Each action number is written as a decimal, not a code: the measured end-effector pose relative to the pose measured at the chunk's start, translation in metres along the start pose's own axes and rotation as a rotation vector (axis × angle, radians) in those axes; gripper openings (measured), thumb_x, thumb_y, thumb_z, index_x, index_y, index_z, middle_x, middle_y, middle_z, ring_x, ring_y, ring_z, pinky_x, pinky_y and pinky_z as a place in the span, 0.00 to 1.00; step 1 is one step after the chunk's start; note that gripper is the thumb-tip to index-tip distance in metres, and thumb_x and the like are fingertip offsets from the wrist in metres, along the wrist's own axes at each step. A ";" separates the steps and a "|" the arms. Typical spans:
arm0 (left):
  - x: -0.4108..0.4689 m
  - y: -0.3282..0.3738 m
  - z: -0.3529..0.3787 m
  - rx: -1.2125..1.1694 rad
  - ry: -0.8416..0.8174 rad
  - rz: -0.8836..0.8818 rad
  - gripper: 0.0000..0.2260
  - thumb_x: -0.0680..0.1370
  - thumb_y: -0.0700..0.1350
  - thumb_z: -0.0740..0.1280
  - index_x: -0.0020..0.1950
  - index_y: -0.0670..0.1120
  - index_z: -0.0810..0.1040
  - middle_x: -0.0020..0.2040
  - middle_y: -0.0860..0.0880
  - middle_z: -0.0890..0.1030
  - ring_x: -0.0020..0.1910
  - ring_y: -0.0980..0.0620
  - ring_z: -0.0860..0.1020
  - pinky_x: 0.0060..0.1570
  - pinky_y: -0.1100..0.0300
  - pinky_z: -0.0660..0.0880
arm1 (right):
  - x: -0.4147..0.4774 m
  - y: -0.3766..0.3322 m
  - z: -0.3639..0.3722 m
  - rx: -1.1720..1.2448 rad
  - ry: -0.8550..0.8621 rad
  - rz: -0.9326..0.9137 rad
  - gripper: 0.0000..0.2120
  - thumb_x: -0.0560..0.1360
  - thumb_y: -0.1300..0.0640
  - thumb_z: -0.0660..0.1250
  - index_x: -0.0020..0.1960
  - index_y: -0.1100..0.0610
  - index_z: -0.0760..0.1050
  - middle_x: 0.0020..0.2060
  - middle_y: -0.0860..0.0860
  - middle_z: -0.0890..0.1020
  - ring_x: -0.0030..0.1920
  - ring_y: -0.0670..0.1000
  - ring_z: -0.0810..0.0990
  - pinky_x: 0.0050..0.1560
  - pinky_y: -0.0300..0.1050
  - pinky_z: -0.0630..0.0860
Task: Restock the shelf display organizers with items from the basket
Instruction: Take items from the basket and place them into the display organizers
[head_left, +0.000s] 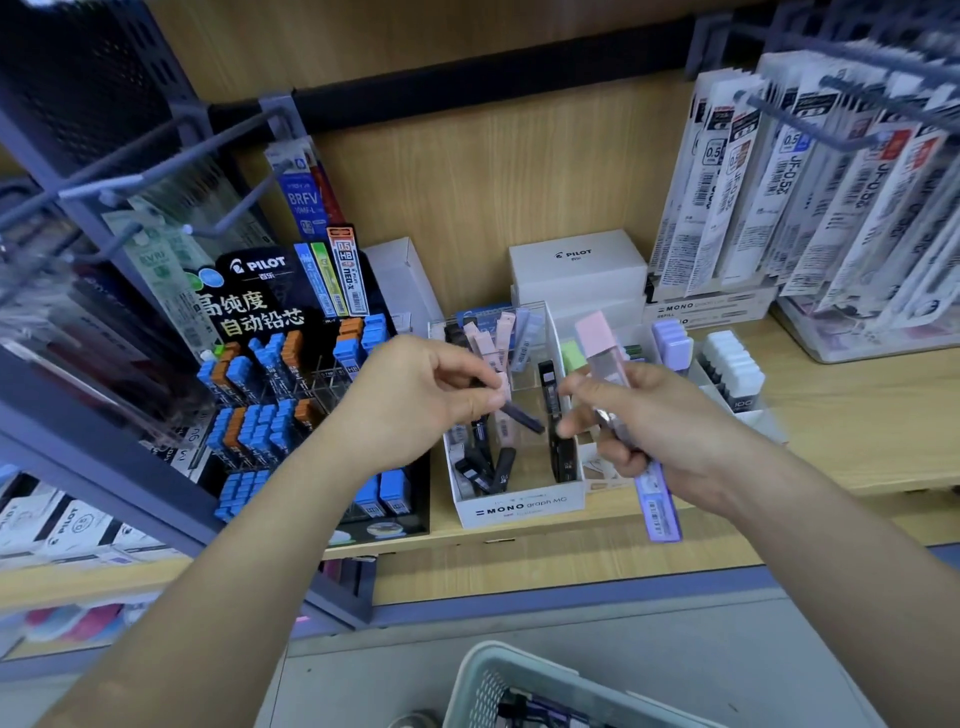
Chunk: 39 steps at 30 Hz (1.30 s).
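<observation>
Head view: at the far left, on the wooden shelf (857, 415), a black Pilot display rack (270, 306) stands tilted back, its rows holding blue and orange lead cases. Just right of it the left hand (415, 400) hovers above a white cardboard MONO organizer box (519, 508). Its fingers (470, 404) pinch a slim lead case with a pale pink cap and dark purple body (525, 420) between thumb and forefinger. The case slants down to the right over the box's open compartments, where black, pink and lilac cases stand or lean. Behind the box, against the back panel, sits a white Pilot carton (576, 267). Near, below the shelf, a pale green plastic mesh basket (498, 670) shows its rim, with dark items inside. Right of the box the right hand (670, 436) has its fingers (584, 387) curled round a bundle of pink and lilac slim lead cases (605, 348). A pink end sticks up and a lilac end pokes down past the shelf's near edge. Further right stand lilac-capped cases (672, 343) and white-capped cases (732, 366), and white refill packets (831, 182) hang from grey pegs.
</observation>
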<state>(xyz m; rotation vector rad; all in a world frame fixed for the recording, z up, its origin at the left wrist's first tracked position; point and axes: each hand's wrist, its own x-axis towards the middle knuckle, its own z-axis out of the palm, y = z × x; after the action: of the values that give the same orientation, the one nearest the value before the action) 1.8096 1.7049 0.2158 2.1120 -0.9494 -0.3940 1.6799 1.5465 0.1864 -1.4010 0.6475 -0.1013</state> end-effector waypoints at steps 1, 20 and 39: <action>-0.002 -0.002 0.003 0.098 -0.009 0.029 0.04 0.72 0.43 0.75 0.43 0.52 0.85 0.34 0.58 0.83 0.36 0.64 0.80 0.41 0.72 0.75 | 0.000 0.000 -0.004 0.012 0.033 0.008 0.13 0.79 0.53 0.66 0.58 0.61 0.75 0.33 0.54 0.82 0.22 0.47 0.64 0.22 0.37 0.59; 0.001 -0.036 0.057 0.738 -0.095 0.436 0.04 0.79 0.42 0.64 0.51 0.45 0.77 0.43 0.47 0.82 0.45 0.45 0.76 0.43 0.51 0.76 | -0.001 0.008 -0.006 0.016 0.015 0.056 0.12 0.77 0.57 0.67 0.59 0.62 0.76 0.32 0.53 0.77 0.23 0.47 0.65 0.22 0.37 0.58; 0.030 0.003 0.058 0.535 0.187 0.336 0.08 0.78 0.42 0.65 0.54 0.45 0.82 0.47 0.46 0.83 0.49 0.45 0.78 0.49 0.50 0.75 | 0.001 0.002 -0.026 0.261 0.035 0.049 0.11 0.77 0.61 0.63 0.56 0.62 0.79 0.34 0.54 0.73 0.23 0.48 0.65 0.20 0.35 0.59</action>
<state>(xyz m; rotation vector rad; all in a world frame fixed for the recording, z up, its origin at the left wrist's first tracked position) 1.7963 1.6510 0.1814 2.3364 -1.3778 0.2543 1.6677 1.5240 0.1830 -1.1339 0.6722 -0.1656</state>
